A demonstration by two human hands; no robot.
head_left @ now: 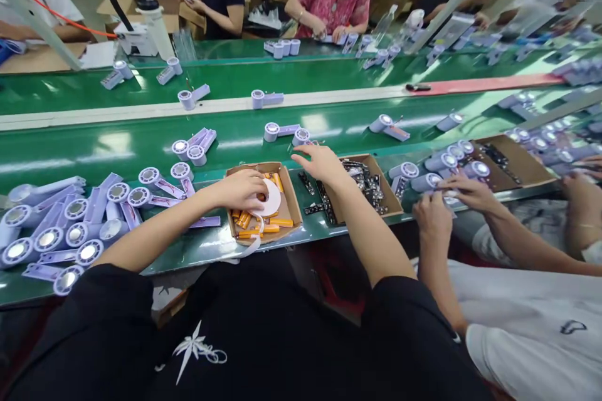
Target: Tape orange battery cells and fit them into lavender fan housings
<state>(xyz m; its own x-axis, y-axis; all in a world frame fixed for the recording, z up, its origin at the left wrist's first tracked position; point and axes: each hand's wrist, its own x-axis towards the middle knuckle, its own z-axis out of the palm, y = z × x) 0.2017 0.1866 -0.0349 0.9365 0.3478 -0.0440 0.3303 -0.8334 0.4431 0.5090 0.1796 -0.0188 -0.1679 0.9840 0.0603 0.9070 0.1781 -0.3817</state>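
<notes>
My left hand (244,189) reaches into a shallow cardboard box, its fingers curled at the edge of a roll of white tape (271,199). Under and around the roll lie several orange cylindrical batteries (279,223). A loose strip of tape (254,244) hangs over the front of the box (295,200). My right hand (322,166) is stretched over the green belt with its fingers apart and nothing visible in it. Just beyond its fingertips sits a lavender handheld fan body (301,136). Below my right wrist is a second box (392,197) of small black circuit boards (367,185).
Many lavender fan bodies (75,232) are piled at left. More stand along the green conveyor belt (226,138). A co-worker's hands (451,200) work close on my right, beside another cardboard box (527,166). Other people sit across the belt.
</notes>
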